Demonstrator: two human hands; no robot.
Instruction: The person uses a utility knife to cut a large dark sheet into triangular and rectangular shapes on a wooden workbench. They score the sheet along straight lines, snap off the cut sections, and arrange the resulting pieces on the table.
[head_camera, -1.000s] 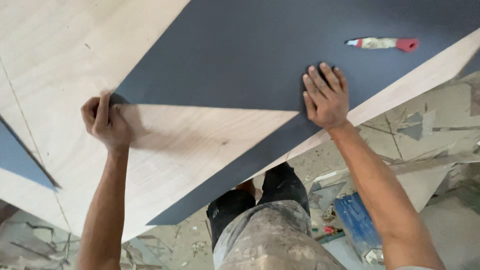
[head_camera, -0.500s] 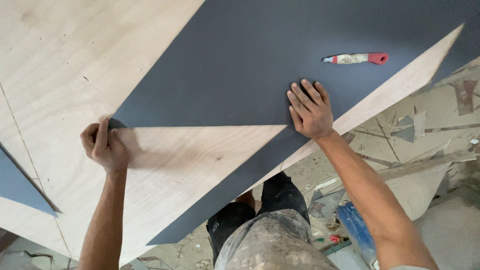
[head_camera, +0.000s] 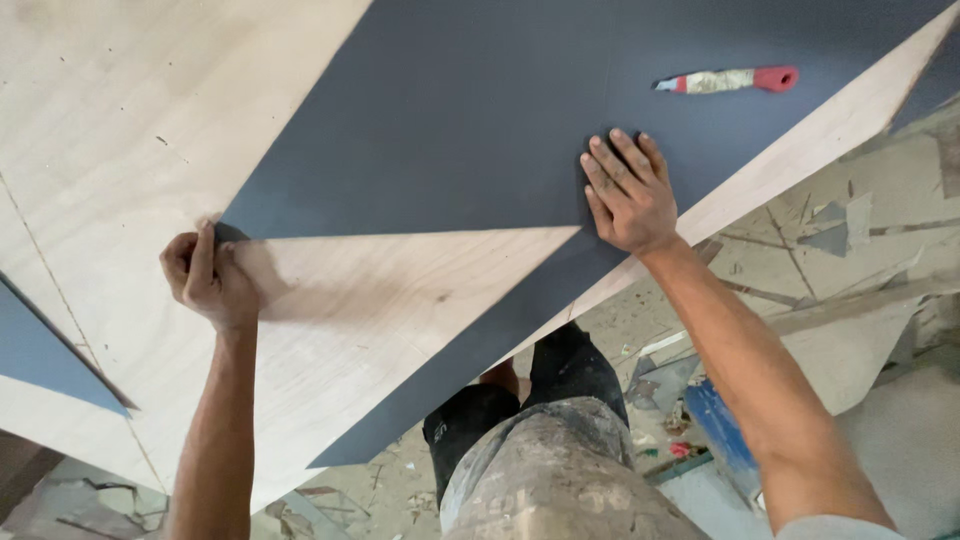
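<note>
A large dark grey sheet (head_camera: 480, 120) lies over a pale plywood board (head_camera: 130, 130). A triangular plywood piece (head_camera: 400, 280) rests on the sheet's near part. My left hand (head_camera: 205, 275) is curled at the left corner where the grey sheet meets the plywood, fingers pinching the sheet's tip. My right hand (head_camera: 625, 190) lies flat, fingers spread, pressing the grey sheet near its lower right edge. A red-handled, paint-smeared tool (head_camera: 725, 80) lies on the sheet beyond my right hand, untouched.
Another grey piece (head_camera: 45, 355) shows at the left edge. My dusty trousers and dark shoes (head_camera: 530, 430) are below the board. Scraps, offcuts and a blue object (head_camera: 725, 430) litter the floor at right.
The view has shifted, so the sheet, tool and my right hand sit further left and lower in frame. Both hands keep their places on the sheet.
</note>
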